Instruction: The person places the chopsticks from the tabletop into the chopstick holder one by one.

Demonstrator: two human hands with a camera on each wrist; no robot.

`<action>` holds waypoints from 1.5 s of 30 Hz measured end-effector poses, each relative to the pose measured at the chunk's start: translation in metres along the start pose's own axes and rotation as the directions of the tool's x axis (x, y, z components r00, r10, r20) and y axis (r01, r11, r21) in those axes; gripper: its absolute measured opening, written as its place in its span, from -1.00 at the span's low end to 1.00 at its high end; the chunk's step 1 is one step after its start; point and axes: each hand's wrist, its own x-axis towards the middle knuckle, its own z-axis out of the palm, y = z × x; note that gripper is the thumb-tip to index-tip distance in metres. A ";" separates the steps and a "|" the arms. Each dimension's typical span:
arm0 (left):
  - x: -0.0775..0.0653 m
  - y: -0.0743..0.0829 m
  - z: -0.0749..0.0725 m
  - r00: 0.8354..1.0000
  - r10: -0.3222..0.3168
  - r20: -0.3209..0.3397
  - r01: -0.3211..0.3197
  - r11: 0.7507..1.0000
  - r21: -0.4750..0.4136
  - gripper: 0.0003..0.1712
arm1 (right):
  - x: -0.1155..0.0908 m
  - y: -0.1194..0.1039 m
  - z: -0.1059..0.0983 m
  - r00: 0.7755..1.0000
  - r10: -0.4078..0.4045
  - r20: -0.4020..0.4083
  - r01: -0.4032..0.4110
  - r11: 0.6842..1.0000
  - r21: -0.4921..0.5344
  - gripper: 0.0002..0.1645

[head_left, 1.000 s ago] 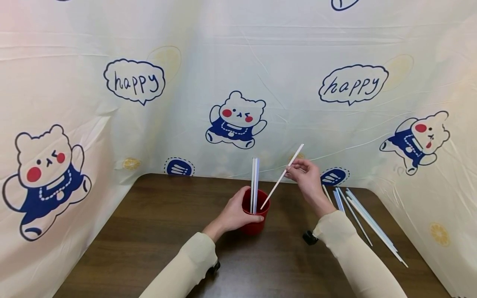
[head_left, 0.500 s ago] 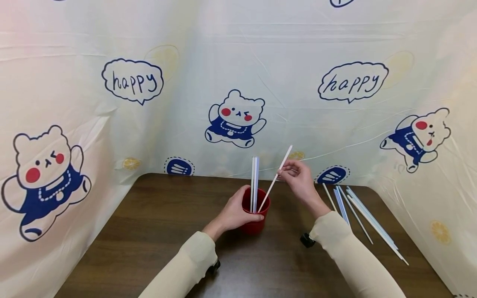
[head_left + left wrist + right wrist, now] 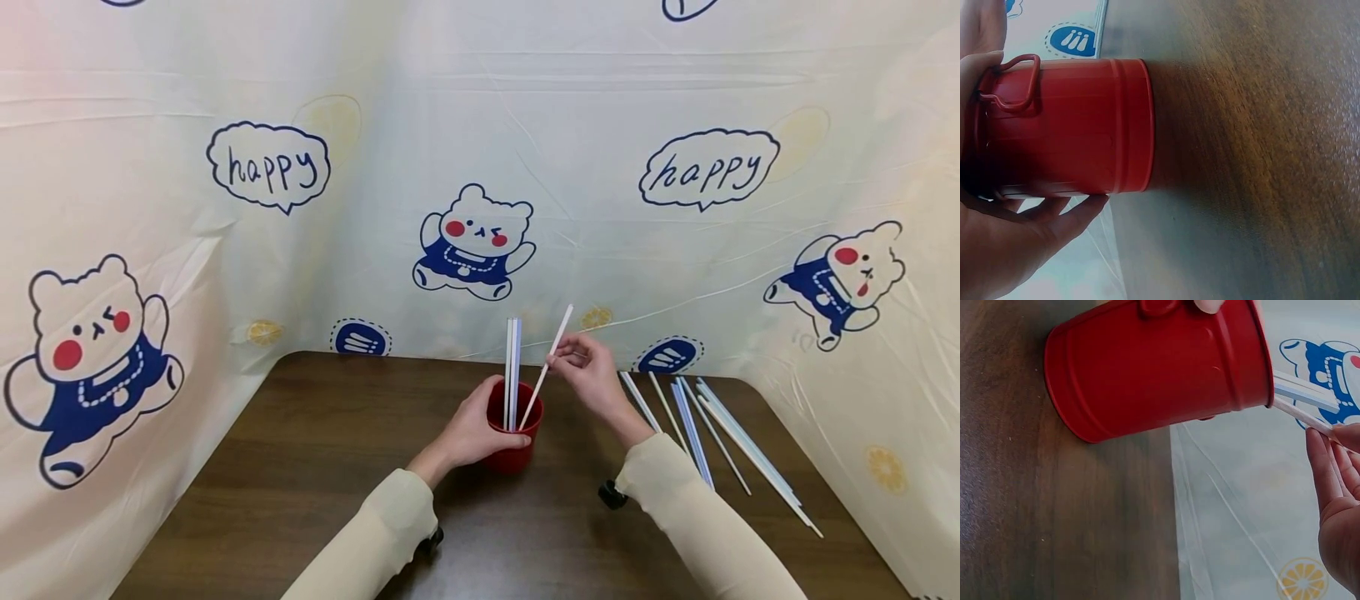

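A small red bucket with wire handles stands on the table, gripped by my left hand with the thumb across its near side. Several thin white and pale blue sticks stand upright inside it. Between thumb and fingertips, my right hand pinches a thin whitish stick. This stick leans to the right, its lower end inside the bucket mouth and its top above my fingers. In the right wrist view it lies beside the sticks in the bucket. The bucket's bottom inside is hidden.
More white and blue sticks lie loose on the brown wooden table at the right, partly behind my right sleeve. A printed cloth hangs along the table's back and sides.
My right hand has moved left and slightly down. The stick it pinches now stands steeper, its lower end deeper in the bucket. My left hand and the bucket have stayed put.
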 end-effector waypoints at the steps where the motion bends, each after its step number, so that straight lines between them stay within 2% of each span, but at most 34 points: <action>1: 0.000 0.000 0.000 1.000 0.000 0.000 0.000 1.000 0.001 -0.02 | -0.001 0.001 0.001 1.000 0.002 0.005 -0.002 1.000 -0.006 -0.71; 19: 0.000 -0.001 0.000 1.000 0.027 -0.001 -0.027 1.000 -0.014 -0.05 | -0.006 0.010 0.014 0.996 0.029 0.079 -0.022 0.996 -0.082 -0.74; 23: 0.000 -0.001 0.000 1.000 0.031 0.001 -0.031 0.999 -0.019 -0.04 | -0.007 0.011 0.016 0.996 0.031 0.084 -0.023 0.995 -0.094 -0.74; 32: 0.001 -0.002 -0.001 1.000 0.022 0.003 -0.021 1.000 -0.019 0.00 | -0.007 0.013 0.019 0.997 0.020 0.075 -0.005 0.980 -0.197 -0.72; 45: 0.001 -0.003 0.000 1.000 0.025 0.006 -0.025 0.999 -0.034 0.01 | -0.005 0.016 0.027 0.996 0.008 0.088 0.013 0.972 -0.233 -0.73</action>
